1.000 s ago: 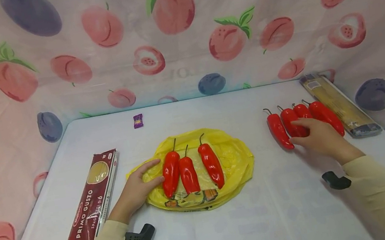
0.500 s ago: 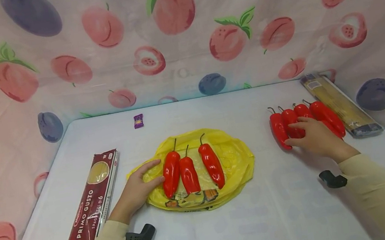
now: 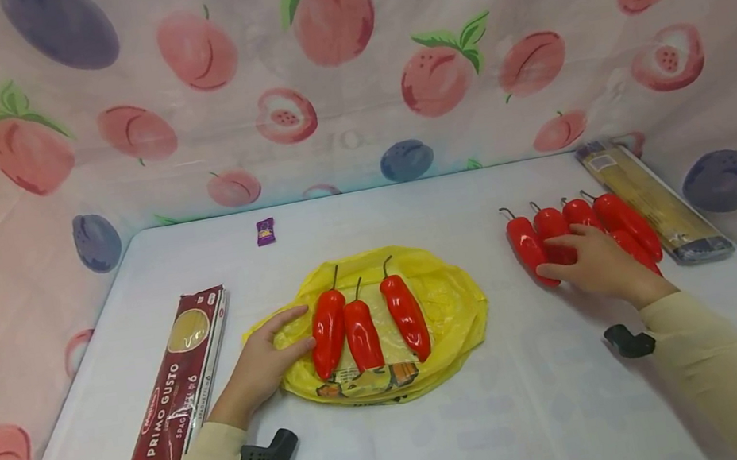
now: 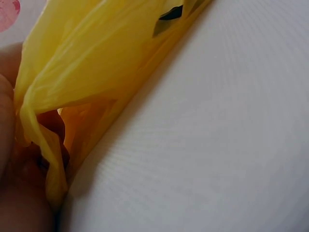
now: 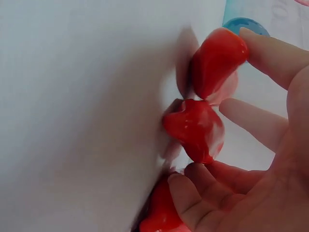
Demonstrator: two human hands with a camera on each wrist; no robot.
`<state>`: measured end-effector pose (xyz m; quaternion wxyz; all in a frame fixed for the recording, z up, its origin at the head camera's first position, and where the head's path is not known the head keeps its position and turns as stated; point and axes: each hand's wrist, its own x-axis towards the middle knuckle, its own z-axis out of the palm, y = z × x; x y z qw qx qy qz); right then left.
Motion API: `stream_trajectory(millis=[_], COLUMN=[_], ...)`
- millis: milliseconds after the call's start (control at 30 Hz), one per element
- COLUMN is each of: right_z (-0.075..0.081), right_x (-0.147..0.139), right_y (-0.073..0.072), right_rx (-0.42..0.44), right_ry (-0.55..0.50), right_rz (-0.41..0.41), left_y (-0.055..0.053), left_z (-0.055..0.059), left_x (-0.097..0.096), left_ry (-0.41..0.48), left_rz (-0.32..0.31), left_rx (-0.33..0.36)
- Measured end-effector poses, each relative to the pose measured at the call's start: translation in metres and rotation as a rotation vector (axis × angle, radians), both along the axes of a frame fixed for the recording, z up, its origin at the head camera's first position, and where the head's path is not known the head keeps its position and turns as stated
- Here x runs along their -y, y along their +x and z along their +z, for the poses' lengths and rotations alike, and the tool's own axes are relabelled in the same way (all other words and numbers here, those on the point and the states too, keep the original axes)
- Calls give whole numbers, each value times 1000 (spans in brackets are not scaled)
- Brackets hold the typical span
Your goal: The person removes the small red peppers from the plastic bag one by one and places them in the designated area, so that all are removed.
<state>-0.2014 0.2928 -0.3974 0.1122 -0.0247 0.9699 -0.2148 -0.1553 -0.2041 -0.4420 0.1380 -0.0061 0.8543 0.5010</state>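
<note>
Three glossy red chili peppers (image 3: 405,317) lie on a crumpled yellow plastic bag (image 3: 458,304) mid-table. My left hand (image 3: 261,366) rests at the bag's left edge, index finger and thumb extended toward the leftmost of these peppers; in the left wrist view a fold of the bag (image 4: 91,63) covers part of the fingers. On the right, several more red chili peppers (image 3: 529,249) lie in a row, stems pointing away. My right hand (image 3: 598,262) reaches over their near ends. In the right wrist view its thumb touches the end pepper (image 5: 219,60), its fingers spread along the neighbouring pepper (image 5: 198,128).
A dark red spaghetti packet (image 3: 172,406) lies at left, beside the left forearm. A clear pack of spaghetti (image 3: 653,201) lies along the table's right edge, next to the peppers. A small purple wrapped sweet (image 3: 265,232) sits near the back edge, before a fruit-patterned curtain (image 3: 354,136).
My right hand has shifted left and back a little. The row's leftmost pepper first moved right against its neighbour, then left and tilted. The left hand has stayed still.
</note>
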Motion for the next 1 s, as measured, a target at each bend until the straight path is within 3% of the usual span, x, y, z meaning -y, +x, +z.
stream_trajectory(millis=[533,1000], right_z=[-4,-1], right_x=[18,29], right_y=[1,3], right_rx=[-25,55], right_ry=[-2,15], right_rz=[22,-9], left_y=[1,0], left_z=[2,2], left_x=[0,0], left_ry=[1,-5], left_rz=[-4,-14], left_rx=[-2,-16])
